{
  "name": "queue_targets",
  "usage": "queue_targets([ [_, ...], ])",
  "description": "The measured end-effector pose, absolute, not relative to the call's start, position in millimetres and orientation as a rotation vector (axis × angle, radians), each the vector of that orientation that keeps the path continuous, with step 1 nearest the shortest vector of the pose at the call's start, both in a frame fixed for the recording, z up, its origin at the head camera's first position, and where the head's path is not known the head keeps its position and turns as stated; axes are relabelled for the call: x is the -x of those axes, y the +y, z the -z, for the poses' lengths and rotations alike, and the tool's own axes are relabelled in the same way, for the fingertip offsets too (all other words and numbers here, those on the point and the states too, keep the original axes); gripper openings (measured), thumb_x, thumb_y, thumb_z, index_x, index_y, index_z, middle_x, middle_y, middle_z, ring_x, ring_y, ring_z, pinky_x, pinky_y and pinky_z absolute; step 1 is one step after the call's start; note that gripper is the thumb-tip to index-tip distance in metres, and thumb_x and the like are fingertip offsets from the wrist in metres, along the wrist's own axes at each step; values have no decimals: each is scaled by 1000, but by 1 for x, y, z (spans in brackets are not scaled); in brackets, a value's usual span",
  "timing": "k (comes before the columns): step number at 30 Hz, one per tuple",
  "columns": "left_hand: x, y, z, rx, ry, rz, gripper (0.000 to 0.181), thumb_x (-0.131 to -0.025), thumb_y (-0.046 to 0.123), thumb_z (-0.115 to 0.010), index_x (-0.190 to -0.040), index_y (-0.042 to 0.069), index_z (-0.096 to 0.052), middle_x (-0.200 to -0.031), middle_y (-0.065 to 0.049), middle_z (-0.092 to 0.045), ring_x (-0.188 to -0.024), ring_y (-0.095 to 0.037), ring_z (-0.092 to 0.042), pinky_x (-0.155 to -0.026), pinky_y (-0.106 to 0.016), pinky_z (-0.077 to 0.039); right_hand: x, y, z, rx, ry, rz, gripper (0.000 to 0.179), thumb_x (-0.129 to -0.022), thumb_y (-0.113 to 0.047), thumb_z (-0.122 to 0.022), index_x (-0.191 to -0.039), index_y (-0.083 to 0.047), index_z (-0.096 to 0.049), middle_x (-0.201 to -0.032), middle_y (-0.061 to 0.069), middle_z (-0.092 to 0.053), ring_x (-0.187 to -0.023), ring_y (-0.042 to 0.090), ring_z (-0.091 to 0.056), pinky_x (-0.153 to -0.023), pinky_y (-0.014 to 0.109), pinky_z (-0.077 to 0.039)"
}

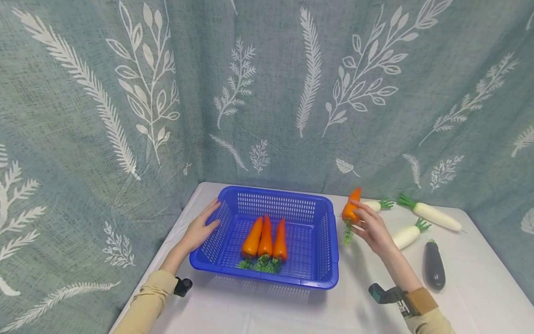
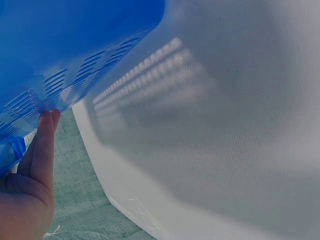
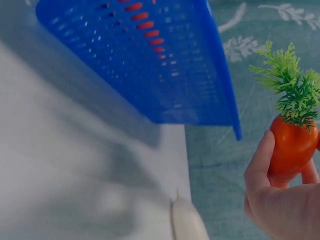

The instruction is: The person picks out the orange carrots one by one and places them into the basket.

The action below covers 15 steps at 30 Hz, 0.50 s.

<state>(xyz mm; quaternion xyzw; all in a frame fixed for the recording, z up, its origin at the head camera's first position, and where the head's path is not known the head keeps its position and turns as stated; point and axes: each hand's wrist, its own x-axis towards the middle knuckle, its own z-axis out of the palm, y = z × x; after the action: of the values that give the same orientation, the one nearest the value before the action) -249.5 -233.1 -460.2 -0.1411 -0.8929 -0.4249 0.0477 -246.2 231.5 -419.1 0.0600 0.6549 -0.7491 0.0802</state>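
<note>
A blue perforated plastic basket (image 1: 292, 277) sits in front of me, holding three orange carrots (image 1: 265, 239) side by side with their green tops toward me. At its left side is my left hand (image 1: 199, 233): the fingers are straight against the wall, the thumb reaching over the rim. In the left wrist view the fingertips (image 2: 46, 117) meet the slotted outer wall. To the right of the basket, my right hand (image 1: 372, 228) grips another carrot (image 1: 350, 211), its orange tip pointing up and away and its leafy top hanging toward me.
On the white-covered table (image 1: 258, 311), white radishes with green tops lie at the right, one (image 1: 438, 217) far back and one (image 1: 406, 237) nearer; another (image 1: 372, 205) is partly behind my right hand. A dark eggplant (image 1: 435, 266) lies closer. A patterned green curtain (image 1: 267, 93) hangs behind.
</note>
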Motion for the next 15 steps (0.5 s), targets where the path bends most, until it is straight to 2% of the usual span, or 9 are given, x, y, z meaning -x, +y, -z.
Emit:
queue_targets([
  [3,249,-233,461,428,-2722,1305,53,-99,4,-49,-149,-6,-32,-159,-21,-20,-144,-42,-19,-115,-57,-18,245,226,417,-155,1967,2221,54,-104,-24,-46,-152,-5,-30,-132,9,-43,-91,8,-57,-81,22,-51],
  [7,250,-234,461,429,-2722,1307,53,-99,5,-49,-149,-5,-32,-159,-21,-20,-144,-42,-19,-115,-57,-18,245,220,415,-138,1966,2215,54,-104,-24,-46,-152,-4,-30,-137,13,-39,-91,9,-57,-82,22,-51],
  [15,250,-232,461,437,-2713,1292,53,-98,3,-50,-148,-6,-33,-158,-22,-22,-143,-42,-20,-115,-56,-19,242,209,411,-81,1924,2228,53,-103,-20,-46,-150,0,-31,-118,4,-52,-86,10,-59,-81,24,-52],
])
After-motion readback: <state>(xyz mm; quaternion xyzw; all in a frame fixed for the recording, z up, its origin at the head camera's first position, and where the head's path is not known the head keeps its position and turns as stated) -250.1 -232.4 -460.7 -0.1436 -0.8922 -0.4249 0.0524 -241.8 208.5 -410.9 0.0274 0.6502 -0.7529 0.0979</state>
